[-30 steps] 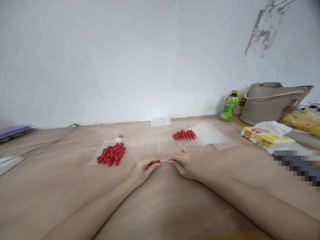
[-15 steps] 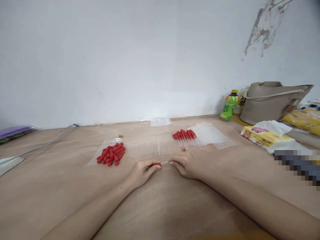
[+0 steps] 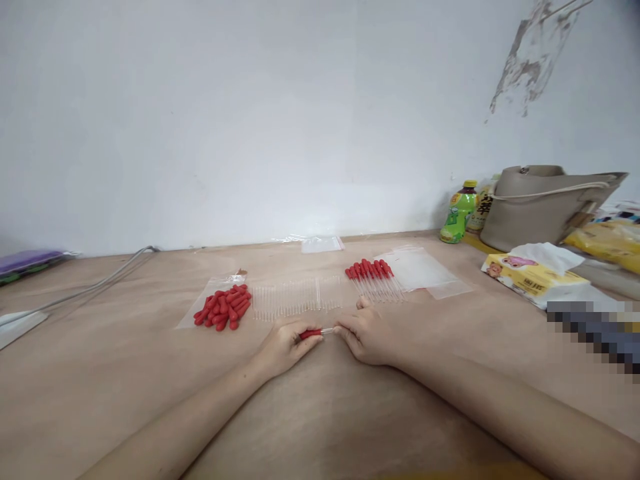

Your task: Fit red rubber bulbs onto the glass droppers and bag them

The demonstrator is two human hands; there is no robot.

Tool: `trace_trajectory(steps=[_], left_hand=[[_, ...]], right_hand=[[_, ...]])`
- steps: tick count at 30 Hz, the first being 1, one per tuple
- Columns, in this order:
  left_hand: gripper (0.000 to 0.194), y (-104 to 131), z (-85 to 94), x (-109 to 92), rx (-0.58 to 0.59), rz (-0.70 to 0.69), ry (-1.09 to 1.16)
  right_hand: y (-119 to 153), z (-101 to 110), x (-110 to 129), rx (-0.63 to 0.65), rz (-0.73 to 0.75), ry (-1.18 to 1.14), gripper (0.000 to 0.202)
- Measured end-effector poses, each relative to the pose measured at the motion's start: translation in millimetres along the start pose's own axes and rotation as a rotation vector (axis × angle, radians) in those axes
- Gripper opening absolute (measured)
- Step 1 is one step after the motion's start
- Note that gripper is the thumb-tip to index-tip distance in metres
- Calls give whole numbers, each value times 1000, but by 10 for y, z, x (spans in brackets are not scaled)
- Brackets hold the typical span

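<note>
Between finger and thumb, my left hand [image 3: 287, 345] pinches a red rubber bulb [image 3: 311, 333]. My right hand [image 3: 367, 333] grips a clear dropper tube [image 3: 327, 331], whose left end meets the bulb's mouth; how deep it sits inside cannot be made out. Left of my hands, a heap of loose red bulbs [image 3: 223, 308] lies on a clear plastic bag. A row of clear tubes [image 3: 290, 299] is spread just beyond my hands. Farther right, several droppers with red bulbs fitted [image 3: 373, 273] lie side by side.
Clear plastic bags [image 3: 420, 269] lie behind the droppers, another small bag [image 3: 321, 245] near the wall. At the right stand a green bottle [image 3: 459, 212], a grey bag [image 3: 533, 207] and a yellow tissue pack [image 3: 533, 277]. A grey cable [image 3: 107, 285] crosses the table's left side.
My right hand has shifted slightly left, closer to my left hand. Less of the tube shows between them, and more of the red bulb is visible.
</note>
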State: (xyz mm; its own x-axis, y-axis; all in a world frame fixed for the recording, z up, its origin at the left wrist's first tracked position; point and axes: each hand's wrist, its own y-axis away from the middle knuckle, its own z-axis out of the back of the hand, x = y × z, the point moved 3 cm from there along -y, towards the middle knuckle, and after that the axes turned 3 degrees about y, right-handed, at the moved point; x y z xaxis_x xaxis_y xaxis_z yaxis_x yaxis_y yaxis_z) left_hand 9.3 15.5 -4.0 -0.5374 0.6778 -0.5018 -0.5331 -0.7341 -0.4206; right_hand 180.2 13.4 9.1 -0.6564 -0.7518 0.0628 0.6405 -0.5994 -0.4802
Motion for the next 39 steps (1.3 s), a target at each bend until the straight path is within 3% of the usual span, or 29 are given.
trace_trajectory(steps=[11, 18, 21, 23, 27, 29, 34, 39], left_hand=[[18, -14, 35, 7, -16, -36, 29], [20, -18, 85, 38, -37, 47, 62], [24, -19, 92, 81, -40, 103, 41], [22, -28, 84, 96, -19, 121, 36], [17, -45, 71, 79, 19, 123, 11], [17, -44, 73, 67, 27, 125, -1], [17, -37, 75, 65, 41, 131, -3], [18, -38, 71, 72, 47, 131, 10]], right_hand=[[-83, -90, -28, 185, -227, -304, 28], [-51, 285, 71, 278, -160, -80, 21], [-84, 445, -120, 308, -282, -79, 20], [-152, 489, -356, 249, -434, -56, 21], [-284, 373, -798, 158, -730, 153, 33], [-323, 263, -904, 136, -798, 203, 33], [-318, 64, -938, 117, -822, 265, 32], [-259, 33, -958, 128, -819, 301, 31]])
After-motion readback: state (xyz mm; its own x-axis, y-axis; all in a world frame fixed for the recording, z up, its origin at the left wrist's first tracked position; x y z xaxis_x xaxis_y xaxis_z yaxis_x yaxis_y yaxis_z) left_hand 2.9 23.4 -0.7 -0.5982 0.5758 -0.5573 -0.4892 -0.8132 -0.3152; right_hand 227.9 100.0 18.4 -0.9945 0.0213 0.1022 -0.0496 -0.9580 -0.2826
